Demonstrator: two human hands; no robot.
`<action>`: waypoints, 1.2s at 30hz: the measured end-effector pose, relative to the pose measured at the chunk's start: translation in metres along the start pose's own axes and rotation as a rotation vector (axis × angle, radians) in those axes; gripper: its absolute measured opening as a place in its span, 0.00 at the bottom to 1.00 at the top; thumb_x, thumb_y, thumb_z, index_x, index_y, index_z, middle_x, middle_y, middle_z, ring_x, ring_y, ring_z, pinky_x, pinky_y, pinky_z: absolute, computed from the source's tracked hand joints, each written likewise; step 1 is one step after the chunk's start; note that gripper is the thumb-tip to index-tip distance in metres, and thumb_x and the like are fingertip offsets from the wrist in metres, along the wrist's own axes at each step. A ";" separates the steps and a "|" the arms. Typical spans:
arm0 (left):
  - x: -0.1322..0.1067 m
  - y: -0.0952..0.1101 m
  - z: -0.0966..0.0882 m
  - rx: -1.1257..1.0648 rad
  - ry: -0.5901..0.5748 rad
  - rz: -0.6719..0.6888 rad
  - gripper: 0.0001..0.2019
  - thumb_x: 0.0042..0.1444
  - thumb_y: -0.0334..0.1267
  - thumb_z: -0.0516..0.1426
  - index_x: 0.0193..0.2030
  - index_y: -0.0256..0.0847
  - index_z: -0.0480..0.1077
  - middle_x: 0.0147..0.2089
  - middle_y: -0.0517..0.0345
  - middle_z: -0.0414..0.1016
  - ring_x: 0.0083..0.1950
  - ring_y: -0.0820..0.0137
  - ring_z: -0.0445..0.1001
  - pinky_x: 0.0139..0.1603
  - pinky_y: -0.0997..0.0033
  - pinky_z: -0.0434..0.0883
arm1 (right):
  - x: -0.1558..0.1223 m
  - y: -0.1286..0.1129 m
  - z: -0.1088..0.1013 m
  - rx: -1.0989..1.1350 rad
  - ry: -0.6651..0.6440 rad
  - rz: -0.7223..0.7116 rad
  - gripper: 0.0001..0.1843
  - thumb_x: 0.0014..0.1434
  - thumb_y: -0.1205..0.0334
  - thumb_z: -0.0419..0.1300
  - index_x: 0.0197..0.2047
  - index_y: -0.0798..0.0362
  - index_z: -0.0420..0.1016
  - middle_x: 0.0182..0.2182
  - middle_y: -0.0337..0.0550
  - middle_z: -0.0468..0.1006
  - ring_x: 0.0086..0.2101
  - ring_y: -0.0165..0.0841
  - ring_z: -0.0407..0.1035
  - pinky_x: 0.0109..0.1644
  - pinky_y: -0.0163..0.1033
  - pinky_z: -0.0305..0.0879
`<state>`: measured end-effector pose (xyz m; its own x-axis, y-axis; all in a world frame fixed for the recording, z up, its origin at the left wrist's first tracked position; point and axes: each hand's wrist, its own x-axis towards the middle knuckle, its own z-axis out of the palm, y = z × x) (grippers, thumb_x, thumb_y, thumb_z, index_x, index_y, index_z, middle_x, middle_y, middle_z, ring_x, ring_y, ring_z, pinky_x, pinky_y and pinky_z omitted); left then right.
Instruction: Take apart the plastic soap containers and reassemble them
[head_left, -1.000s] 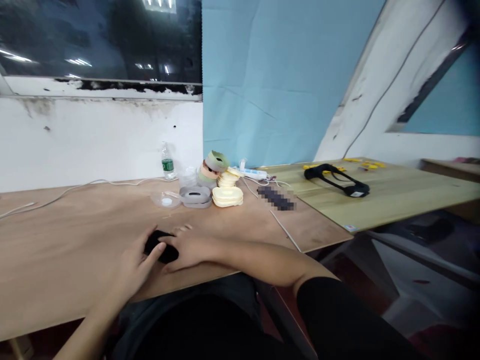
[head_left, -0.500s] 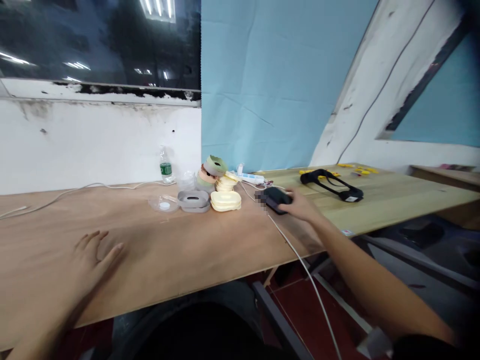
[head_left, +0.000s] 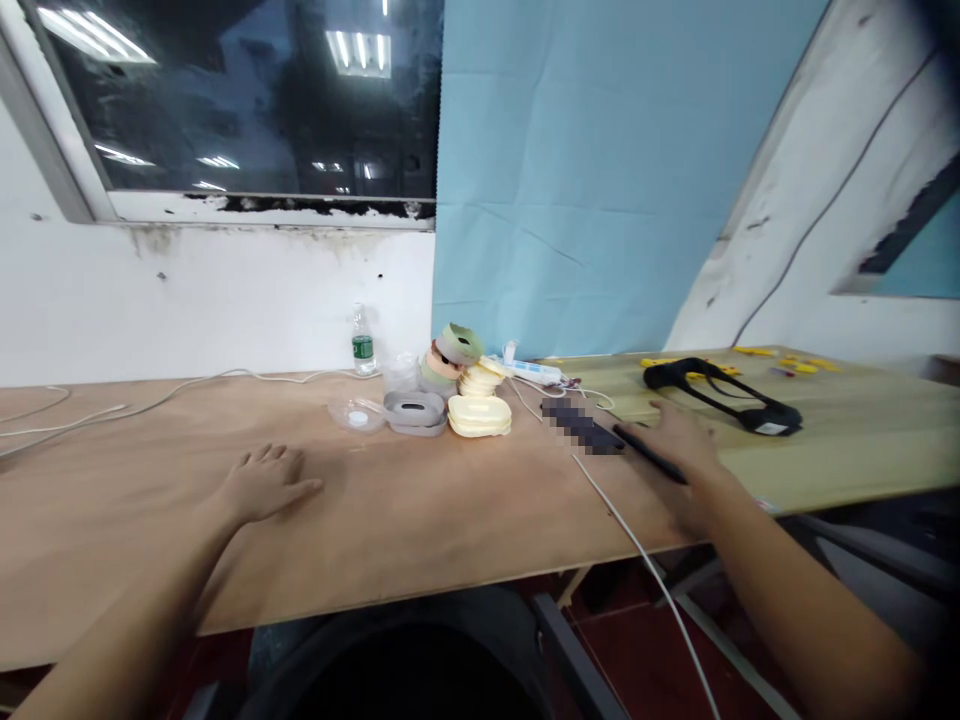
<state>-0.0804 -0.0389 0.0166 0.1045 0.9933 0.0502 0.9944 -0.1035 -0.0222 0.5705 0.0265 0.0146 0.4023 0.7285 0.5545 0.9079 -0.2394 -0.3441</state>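
Note:
My left hand (head_left: 261,483) lies flat on the brown wooden table (head_left: 225,500), fingers stretched out, holding nothing. My right hand (head_left: 679,450) reaches to the right, near the seam with a lighter table (head_left: 840,440). Its fingers rest on a thin dark object (head_left: 649,452) that lies on the wood; I cannot make out whether they grip it. A dark blurred-out object (head_left: 581,426) lies just left of that hand, with a white cable (head_left: 630,530) running from it over the table's front edge.
Stacked yellow, grey and green plastic pieces (head_left: 465,395) and a clear lid (head_left: 356,413) sit mid-table. A small water bottle (head_left: 363,343) stands by the wall. A black strap device (head_left: 720,392) and yellow parts (head_left: 787,362) lie on the lighter table. White cables (head_left: 150,400) trail left.
My right hand left the small black thing it held near my left hand, reached to the dark object, then slid right onto the thin dark object. The view turned left and up.

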 end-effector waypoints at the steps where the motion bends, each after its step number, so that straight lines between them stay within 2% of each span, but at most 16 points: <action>1: 0.011 0.003 -0.001 -0.003 -0.024 0.001 0.37 0.50 0.69 0.45 0.56 0.43 0.68 0.61 0.43 0.66 0.61 0.49 0.63 0.58 0.46 0.58 | 0.001 -0.021 0.003 -0.008 0.004 -0.029 0.31 0.46 0.45 0.64 0.49 0.56 0.72 0.45 0.61 0.74 0.48 0.56 0.67 0.52 0.61 0.59; 4: 0.047 0.019 -0.001 0.001 0.004 -0.035 0.38 0.52 0.67 0.45 0.59 0.41 0.65 0.61 0.40 0.66 0.62 0.48 0.62 0.58 0.46 0.58 | -0.009 -0.104 0.016 0.139 0.051 -0.258 0.27 0.54 0.48 0.58 0.52 0.57 0.70 0.47 0.57 0.74 0.50 0.50 0.66 0.55 0.54 0.59; 8: 0.076 0.046 0.009 -0.122 0.225 -0.209 0.44 0.55 0.65 0.43 0.68 0.31 0.48 0.63 0.32 0.62 0.62 0.46 0.62 0.59 0.44 0.57 | -0.043 -0.215 0.042 0.360 0.059 -0.573 0.26 0.56 0.51 0.57 0.54 0.56 0.69 0.53 0.55 0.69 0.54 0.46 0.62 0.58 0.50 0.56; 10: 0.079 0.053 0.019 -0.172 0.340 -0.233 0.42 0.57 0.62 0.43 0.68 0.28 0.46 0.63 0.31 0.61 0.63 0.48 0.61 0.60 0.47 0.56 | -0.062 -0.253 0.054 0.440 0.072 -0.624 0.26 0.56 0.51 0.57 0.56 0.55 0.68 0.54 0.55 0.68 0.55 0.47 0.60 0.59 0.52 0.55; 12: 0.078 0.056 0.029 -0.186 0.382 -0.223 0.41 0.58 0.60 0.44 0.68 0.28 0.47 0.65 0.31 0.58 0.66 0.50 0.57 0.62 0.50 0.55 | -0.078 -0.275 0.065 0.478 0.083 -0.662 0.26 0.57 0.53 0.57 0.56 0.54 0.67 0.56 0.54 0.66 0.57 0.47 0.57 0.60 0.53 0.53; 15: 0.077 0.054 0.039 -0.194 0.348 -0.211 0.43 0.56 0.61 0.47 0.69 0.29 0.46 0.66 0.32 0.56 0.67 0.48 0.53 0.63 0.49 0.54 | -0.096 -0.282 0.077 0.454 0.020 -0.774 0.25 0.57 0.54 0.57 0.56 0.52 0.68 0.57 0.53 0.65 0.58 0.48 0.55 0.61 0.56 0.49; 18: 0.081 0.056 0.040 -0.190 0.343 -0.194 0.40 0.57 0.60 0.47 0.70 0.38 0.44 0.68 0.32 0.52 0.67 0.45 0.53 0.61 0.45 0.54 | -0.105 -0.274 0.085 0.400 -0.061 -0.827 0.24 0.56 0.55 0.58 0.55 0.51 0.69 0.57 0.53 0.65 0.58 0.48 0.55 0.61 0.57 0.48; 20: 0.086 0.059 0.039 -0.197 0.346 -0.182 0.36 0.58 0.59 0.46 0.69 0.43 0.48 0.69 0.33 0.48 0.68 0.44 0.51 0.60 0.42 0.54 | -0.108 -0.270 0.087 0.359 -0.078 -0.808 0.24 0.56 0.55 0.59 0.55 0.51 0.69 0.58 0.53 0.65 0.58 0.49 0.55 0.61 0.59 0.47; 22: 0.090 0.062 0.038 -0.215 0.347 -0.174 0.32 0.59 0.59 0.46 0.66 0.45 0.56 0.70 0.34 0.47 0.68 0.44 0.51 0.61 0.41 0.53 | -0.109 -0.270 0.088 0.321 -0.084 -0.803 0.24 0.56 0.54 0.59 0.55 0.51 0.70 0.57 0.53 0.66 0.58 0.49 0.54 0.61 0.60 0.45; 24: 0.092 0.064 0.039 -0.241 0.354 -0.176 0.29 0.59 0.59 0.47 0.61 0.44 0.63 0.69 0.34 0.48 0.68 0.45 0.52 0.61 0.42 0.54 | -0.109 -0.272 0.087 0.293 -0.098 -0.823 0.22 0.56 0.54 0.58 0.53 0.49 0.71 0.57 0.52 0.67 0.58 0.48 0.55 0.62 0.61 0.43; 26: 0.092 0.062 0.039 -0.275 0.365 -0.192 0.28 0.59 0.59 0.47 0.57 0.43 0.66 0.69 0.35 0.50 0.67 0.47 0.55 0.60 0.44 0.55 | -0.110 -0.274 0.086 0.278 -0.110 -0.841 0.21 0.57 0.54 0.58 0.52 0.49 0.72 0.56 0.51 0.68 0.57 0.48 0.56 0.62 0.62 0.41; 31: 0.089 0.055 0.041 -0.334 0.362 -0.211 0.28 0.57 0.57 0.50 0.58 0.42 0.63 0.65 0.36 0.56 0.66 0.51 0.57 0.59 0.49 0.60 | -0.110 -0.274 0.085 0.285 -0.092 -0.839 0.20 0.57 0.53 0.58 0.52 0.48 0.72 0.55 0.51 0.69 0.56 0.47 0.57 0.63 0.62 0.38; 36: 0.088 0.050 0.041 -0.339 0.422 -0.246 0.24 0.58 0.56 0.50 0.54 0.41 0.66 0.62 0.40 0.61 0.64 0.53 0.60 0.60 0.51 0.59 | -0.101 -0.267 0.082 0.276 -0.083 -0.739 0.20 0.59 0.49 0.56 0.52 0.48 0.72 0.55 0.50 0.69 0.56 0.46 0.59 0.63 0.62 0.38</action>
<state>-0.0220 0.0458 -0.0210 -0.2014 0.8906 0.4078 0.9329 0.0475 0.3570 0.2779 0.0690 -0.0120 -0.3135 0.6845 0.6581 0.8700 0.4847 -0.0897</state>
